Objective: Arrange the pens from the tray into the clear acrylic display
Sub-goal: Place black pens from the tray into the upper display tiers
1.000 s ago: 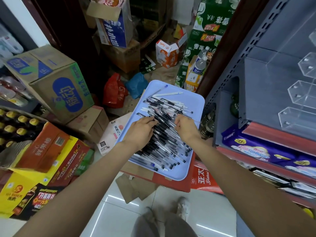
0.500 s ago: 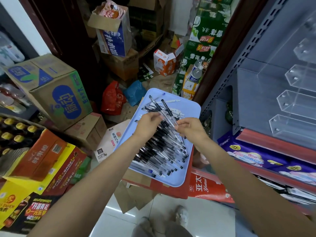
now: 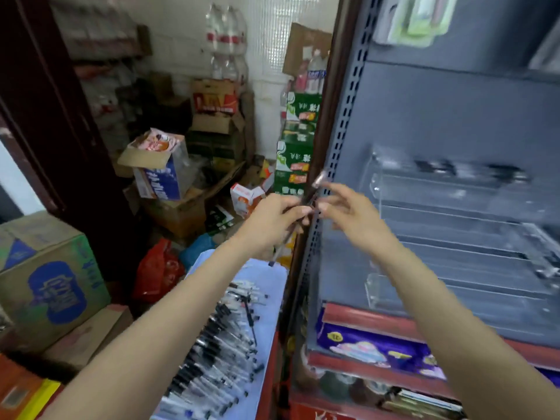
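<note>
A light blue tray (image 3: 274,286) sits low in the view, between my arms, with a heap of black-capped pens (image 3: 218,353) lying in it. Both hands are raised above the tray, in front of the shelf upright. My left hand (image 3: 275,219) grips a pen (image 3: 280,253) that slants up to the right. My right hand (image 3: 348,207) pinches the same pen near its upper part with thumb and forefinger, the other fingers spread. The clear acrylic display (image 3: 454,216) stands to the right on the grey shelf, and its top tier holds some dark pens (image 3: 439,168). The picture is blurred.
The perforated shelf upright (image 3: 336,165) runs just behind my hands. Purple packets (image 3: 378,347) lie on the red shelf below the display. Cardboard boxes (image 3: 45,283), a red bag (image 3: 157,268) and green cartons (image 3: 295,159) crowd the floor to the left and behind.
Both hands have risen from the tray with a pen and moved right, toward the shelf. My view has swung up from the tray to the display.
</note>
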Available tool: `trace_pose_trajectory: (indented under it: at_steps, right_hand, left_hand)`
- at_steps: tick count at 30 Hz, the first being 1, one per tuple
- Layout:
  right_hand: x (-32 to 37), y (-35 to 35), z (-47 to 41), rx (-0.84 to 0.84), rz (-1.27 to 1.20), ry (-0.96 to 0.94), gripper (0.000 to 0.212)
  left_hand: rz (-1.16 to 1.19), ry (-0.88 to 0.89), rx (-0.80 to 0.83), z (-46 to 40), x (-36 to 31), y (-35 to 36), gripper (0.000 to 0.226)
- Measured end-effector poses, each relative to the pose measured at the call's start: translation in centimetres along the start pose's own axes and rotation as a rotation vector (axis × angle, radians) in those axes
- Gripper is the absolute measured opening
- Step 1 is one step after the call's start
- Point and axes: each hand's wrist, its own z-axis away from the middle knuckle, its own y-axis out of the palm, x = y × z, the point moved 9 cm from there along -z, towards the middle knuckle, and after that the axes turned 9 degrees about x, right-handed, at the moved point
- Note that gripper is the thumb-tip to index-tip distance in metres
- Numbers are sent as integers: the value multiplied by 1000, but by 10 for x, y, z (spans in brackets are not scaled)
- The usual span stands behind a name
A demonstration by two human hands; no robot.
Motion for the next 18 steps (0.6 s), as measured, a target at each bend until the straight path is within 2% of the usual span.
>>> trace_pose_trajectory:
  at_steps: [3, 7, 9, 12, 13, 15, 18]
  right_hand:
    - [14, -63, 2, -36, -84, -126, 28]
    - [-4, -140, 3, -113, -86, -161, 12]
    - [-12, -180, 4, -176, -87, -182, 13]
    - [-29, -251, 3, -351, -133, -184, 18]
    - [-35, -272, 1, -400, -152, -180, 18]
    - [-47, -302, -8, -460, -146, -175, 20]
    - [-63, -318, -30, -446, -40, -115, 23]
  left_hand:
    - [-230, 78, 75, -41, -50, 25, 25]
    - [-425, 111, 90, -91, -93, 53, 25]
    - [-623, 95, 8, -115, -106, 59, 21]
    - [-1025, 18, -257, -138, -124, 50, 13]
    - [-1095, 17, -291, -144, -127, 51, 16]
    - [-1173, 29, -312, -155, -131, 57, 21]
    - [-1029, 47, -293, -172, -129, 65, 37]
